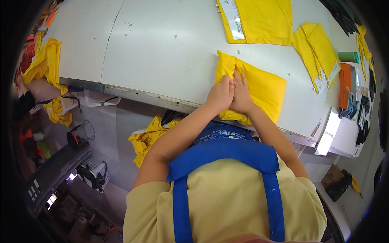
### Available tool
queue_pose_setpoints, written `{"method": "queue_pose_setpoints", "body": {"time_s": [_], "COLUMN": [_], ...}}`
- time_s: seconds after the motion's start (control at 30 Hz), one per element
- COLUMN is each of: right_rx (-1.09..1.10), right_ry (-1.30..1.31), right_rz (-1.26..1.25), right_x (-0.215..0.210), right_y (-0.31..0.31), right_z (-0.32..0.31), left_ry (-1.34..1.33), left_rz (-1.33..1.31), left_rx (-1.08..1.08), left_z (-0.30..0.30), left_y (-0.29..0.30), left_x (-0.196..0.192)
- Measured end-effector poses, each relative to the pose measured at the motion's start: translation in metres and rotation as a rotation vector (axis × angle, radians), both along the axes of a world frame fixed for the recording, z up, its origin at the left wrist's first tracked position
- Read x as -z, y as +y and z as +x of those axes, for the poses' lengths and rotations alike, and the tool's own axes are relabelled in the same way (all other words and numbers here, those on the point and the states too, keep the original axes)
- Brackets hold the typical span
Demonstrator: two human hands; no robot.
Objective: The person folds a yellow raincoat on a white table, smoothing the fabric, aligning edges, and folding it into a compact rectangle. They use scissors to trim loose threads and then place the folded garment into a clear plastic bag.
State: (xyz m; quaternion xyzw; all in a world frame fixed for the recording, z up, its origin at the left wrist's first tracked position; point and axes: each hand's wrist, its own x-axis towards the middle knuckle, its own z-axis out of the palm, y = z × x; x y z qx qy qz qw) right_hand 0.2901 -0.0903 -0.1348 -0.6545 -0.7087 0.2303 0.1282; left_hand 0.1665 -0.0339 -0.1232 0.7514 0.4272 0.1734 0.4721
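Observation:
A puffy yellow fabric pouch [265, 87], with a folded band along its left side, lies on the pale table near its front edge. My left hand [221, 95] is closed at that band, its fingers curled in and pinching the fabric. Right beside it, touching it, my right hand [242, 97] rests on the pouch with its fingers stretched out. Whatever lies under the palms is hidden. Farther back is a larger flat yellow folded piece [265, 22] with a white label strip [232, 19] along its left edge.
Another folded yellow piece with white tags [314, 50] lies at the right. Beyond it are a green roll [348, 57] and an orange box [345, 81]. Yellow cloth [148, 137] sits below the table edge. At far left, a person [38, 87] is beside yellow cloth.

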Motion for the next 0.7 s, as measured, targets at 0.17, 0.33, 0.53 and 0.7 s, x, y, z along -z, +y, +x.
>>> {"method": "queue_pose_setpoints", "body": {"time_s": [0.17, 0.33, 0.53, 0.7], "right_rx": [0.3, -0.341, -0.375, -0.286], "right_ry": [0.882, 0.161, 0.062, 0.299], "right_rz": [-0.044, 0.307, 0.382, 0.422], "right_x": [-0.024, -0.04, -0.032, -0.024], "right_y": [-0.004, -0.043, -0.056, -0.064], "right_z": [0.023, -0.012, -0.029, -0.028], "left_ry": [0.227, 0.304, 0.233, 0.204], "left_rz": [-0.074, -0.113, -0.055, -0.096], "left_rx": [0.077, 0.067, 0.077, 0.098], "left_z": [0.009, 0.019, 0.016, 0.012], "left_y": [0.005, 0.019, 0.018, 0.02], "left_x": [-0.003, 0.004, 0.008, 0.004]}}
